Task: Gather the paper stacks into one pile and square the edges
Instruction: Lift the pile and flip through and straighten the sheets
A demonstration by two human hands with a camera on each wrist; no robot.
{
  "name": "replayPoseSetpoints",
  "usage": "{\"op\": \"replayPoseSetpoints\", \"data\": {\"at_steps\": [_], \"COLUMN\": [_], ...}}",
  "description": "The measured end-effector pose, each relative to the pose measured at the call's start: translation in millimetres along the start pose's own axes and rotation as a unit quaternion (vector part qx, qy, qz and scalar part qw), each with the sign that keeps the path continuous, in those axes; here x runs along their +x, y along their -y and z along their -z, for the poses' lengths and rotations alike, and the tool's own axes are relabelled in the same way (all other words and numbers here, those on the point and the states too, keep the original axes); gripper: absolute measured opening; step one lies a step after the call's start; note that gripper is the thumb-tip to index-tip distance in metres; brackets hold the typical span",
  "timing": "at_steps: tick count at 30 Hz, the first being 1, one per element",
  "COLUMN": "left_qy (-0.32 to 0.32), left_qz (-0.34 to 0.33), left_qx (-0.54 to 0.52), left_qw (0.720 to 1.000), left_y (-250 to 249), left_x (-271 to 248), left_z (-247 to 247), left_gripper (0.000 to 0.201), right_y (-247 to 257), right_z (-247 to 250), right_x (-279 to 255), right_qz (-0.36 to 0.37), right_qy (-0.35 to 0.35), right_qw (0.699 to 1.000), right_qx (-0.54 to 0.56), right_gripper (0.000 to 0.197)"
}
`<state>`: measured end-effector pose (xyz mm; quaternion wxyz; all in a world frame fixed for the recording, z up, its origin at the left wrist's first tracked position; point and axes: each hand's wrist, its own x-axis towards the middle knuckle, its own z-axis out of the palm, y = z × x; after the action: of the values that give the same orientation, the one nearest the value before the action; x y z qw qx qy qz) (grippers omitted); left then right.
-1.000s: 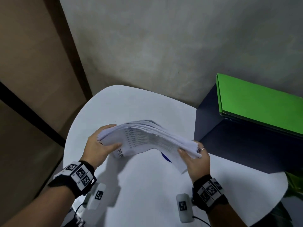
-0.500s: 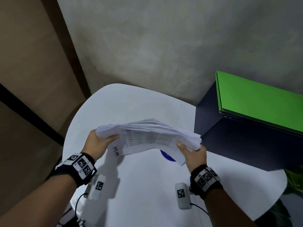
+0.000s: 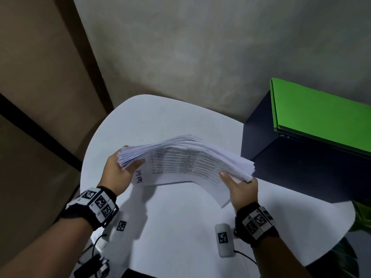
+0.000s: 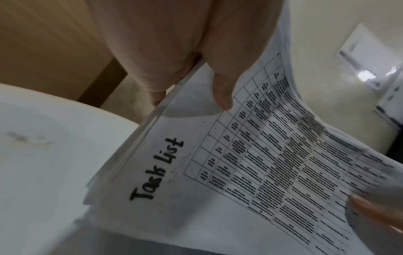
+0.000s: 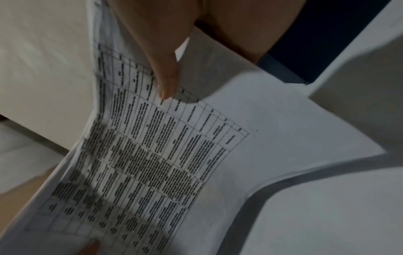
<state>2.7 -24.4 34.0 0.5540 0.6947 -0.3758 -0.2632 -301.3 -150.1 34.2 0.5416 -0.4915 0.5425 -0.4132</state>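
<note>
One thick pile of white printed sheets (image 3: 186, 159) hangs in the air above the white table (image 3: 180, 227), arched upward in the middle. Its top sheet (image 4: 250, 163) bears a table and the heading "Task List". My left hand (image 3: 120, 169) grips the pile's left end, thumb on top and fingers underneath. My right hand (image 3: 239, 183) grips the right end (image 5: 170, 138) the same way. The sheet edges are fanned and uneven at both ends, and one bottom sheet droops lower at the right.
A dark blue box (image 3: 297, 167) stands right of the pile with a green folder (image 3: 321, 117) on top. A grey wall rises behind the rounded table; a brown panel is at the left. A green plant leaf (image 3: 361, 215) shows at the right edge.
Both hands have raised the pile slightly and drawn its ends level, so it arches more evenly. The blue mark on the table under the pile is now hidden.
</note>
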Motion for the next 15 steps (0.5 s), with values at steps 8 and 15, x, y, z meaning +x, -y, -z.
{"op": "replayPoseSetpoints", "data": {"at_steps": [8, 15], "left_qy": [0.025, -0.036], "left_qz": [0.014, 0.027], "left_qx": [0.031, -0.102], "left_qw": [0.999, 0.994], "left_y": [3.5, -6.7], "left_x": [-7.2, -0.9], "left_z": [1.6, -11.1], "left_gripper": [0.068, 0.047], "right_y": [8.6, 34.5], "right_z": [-4.3, -19.3], "right_x": [-12.4, -10.1], "right_qz": [0.049, 0.103], "right_qy": [-0.013, -0.058], "right_qw": [0.999, 0.993], "right_qx": [-0.018, 0.030], "right_gripper": [0.054, 0.030]}}
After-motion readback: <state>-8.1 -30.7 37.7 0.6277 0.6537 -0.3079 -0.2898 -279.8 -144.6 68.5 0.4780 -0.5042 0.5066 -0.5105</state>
